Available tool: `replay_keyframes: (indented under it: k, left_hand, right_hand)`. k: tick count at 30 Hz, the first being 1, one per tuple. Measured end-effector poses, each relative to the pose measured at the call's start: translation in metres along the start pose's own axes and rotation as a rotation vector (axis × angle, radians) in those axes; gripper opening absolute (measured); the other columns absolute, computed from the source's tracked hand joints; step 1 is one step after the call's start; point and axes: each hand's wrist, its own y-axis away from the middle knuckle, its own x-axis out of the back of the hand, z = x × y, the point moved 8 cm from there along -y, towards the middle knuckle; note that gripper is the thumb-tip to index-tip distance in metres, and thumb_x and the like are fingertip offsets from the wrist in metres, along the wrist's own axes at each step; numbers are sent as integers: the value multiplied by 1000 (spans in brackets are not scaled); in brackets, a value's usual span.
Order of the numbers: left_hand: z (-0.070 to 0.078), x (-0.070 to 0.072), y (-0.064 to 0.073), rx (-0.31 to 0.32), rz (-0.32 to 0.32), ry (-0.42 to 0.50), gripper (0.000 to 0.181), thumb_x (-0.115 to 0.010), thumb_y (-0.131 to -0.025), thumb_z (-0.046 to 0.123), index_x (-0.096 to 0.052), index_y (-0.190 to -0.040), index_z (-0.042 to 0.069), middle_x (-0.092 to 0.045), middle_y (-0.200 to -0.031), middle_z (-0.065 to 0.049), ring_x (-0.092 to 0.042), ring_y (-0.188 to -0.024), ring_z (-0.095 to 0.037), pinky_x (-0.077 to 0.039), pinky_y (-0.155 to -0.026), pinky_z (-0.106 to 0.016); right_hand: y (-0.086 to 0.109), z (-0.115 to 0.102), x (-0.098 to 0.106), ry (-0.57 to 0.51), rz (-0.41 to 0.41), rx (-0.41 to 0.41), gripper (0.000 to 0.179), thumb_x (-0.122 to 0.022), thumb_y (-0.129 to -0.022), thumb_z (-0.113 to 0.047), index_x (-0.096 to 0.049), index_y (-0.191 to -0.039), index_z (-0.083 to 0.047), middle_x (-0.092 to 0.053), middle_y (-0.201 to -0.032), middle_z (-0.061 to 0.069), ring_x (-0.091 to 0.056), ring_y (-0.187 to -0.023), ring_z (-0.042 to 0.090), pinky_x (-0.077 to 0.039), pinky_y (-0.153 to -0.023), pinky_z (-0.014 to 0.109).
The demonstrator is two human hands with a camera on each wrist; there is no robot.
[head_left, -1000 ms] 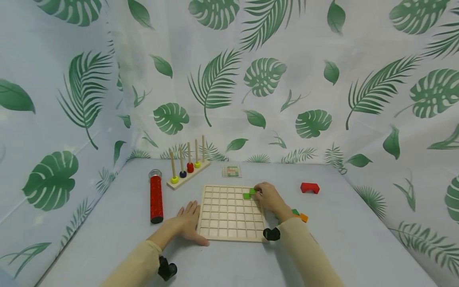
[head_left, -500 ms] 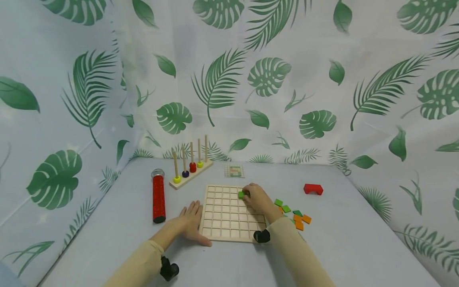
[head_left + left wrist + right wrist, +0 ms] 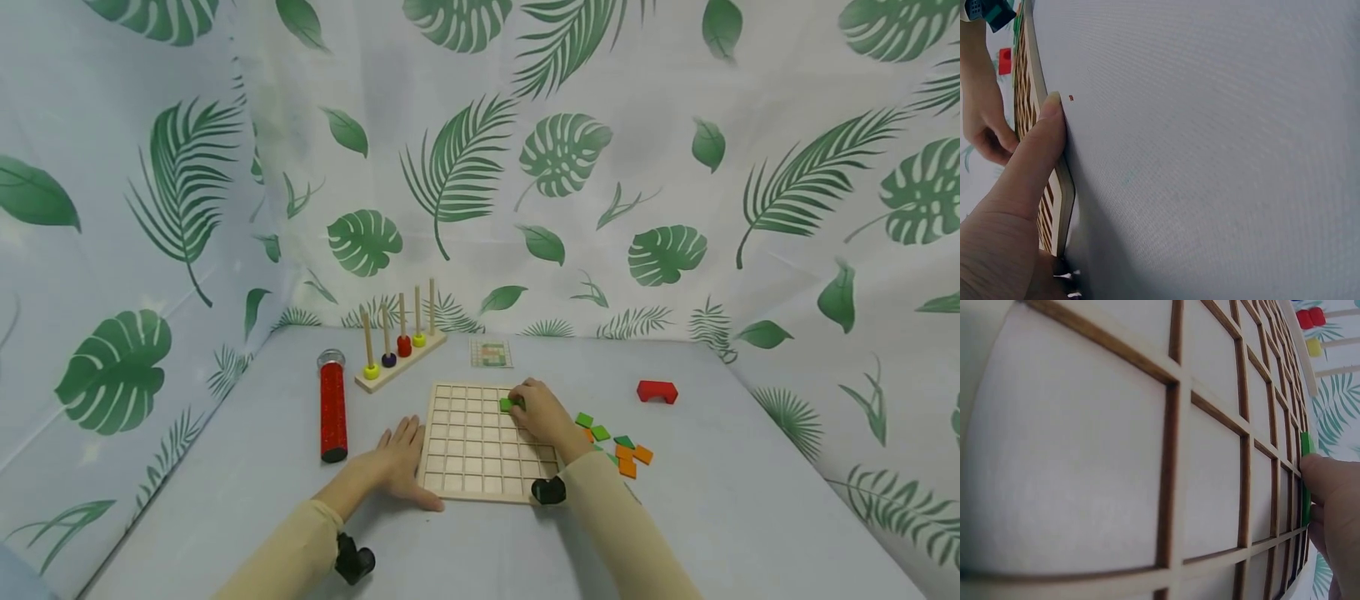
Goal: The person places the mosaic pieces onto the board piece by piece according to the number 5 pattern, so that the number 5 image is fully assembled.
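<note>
A square wooden grid board (image 3: 480, 442) lies flat on the table. My left hand (image 3: 403, 467) rests at its left side with fingers spread, and the left wrist view shows the thumb (image 3: 1044, 134) along the board's edge. Over the back right part of the grid, my right hand (image 3: 542, 412) pinches a green tile (image 3: 1305, 487) with curled fingers. A green square (image 3: 506, 405) shows just left of those fingertips; the fingers hide part of the green there. In the right wrist view many wooden cells (image 3: 1072, 450) are bare.
Loose green and orange tiles (image 3: 627, 468) lie right of the board. Behind it is a small pattern card (image 3: 492, 354). A peg stand (image 3: 401, 364) with coloured beads and a red tube (image 3: 333, 412) are at left, a red block (image 3: 657, 392) at right.
My right hand has shifted left over the board, and the green at its fingertips sits farther left on the grid. More loose tiles show beside the forearm. The left hand stays at the board's side.
</note>
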Motion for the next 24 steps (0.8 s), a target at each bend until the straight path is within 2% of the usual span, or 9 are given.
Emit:
replay_keyframes:
  k: [8,20,24]
  left_hand:
    - [-1,-1,-2,1,-9,5,126,-70,-62,73,-19,-147,-6,-12,-153,-25,-7,-141,-39,-13,-110,-55]
    - [2,-2,2,5,8,37,126,-73,-61,70,-21,-145,-7,-14,-152,-27,-10,-140,-40,-14,-110,-55]
    - [3,0,1,-1,7,32,126,-73,-61,70,-21,-146,-7,-14,-152,-27,-10,-140,-40,-14,-110,-56]
  right_hand:
    - [-1,1,-2,17,-2,-4,17,-66,-90,-15,-68,-104,-6,-57,-103,7,-54,-99,25,-47,-84,39]
    - [5,-2,-1,-4,-25,7,26,-64,-91,-14,-66,-115,-5,-56,-110,11,-53,-101,28,-47,-83,40]
    - [8,1,4,-10,0,8,30,-65,-90,-14,-63,-118,-2,-57,-110,11,-54,-101,27,-48,-84,40]
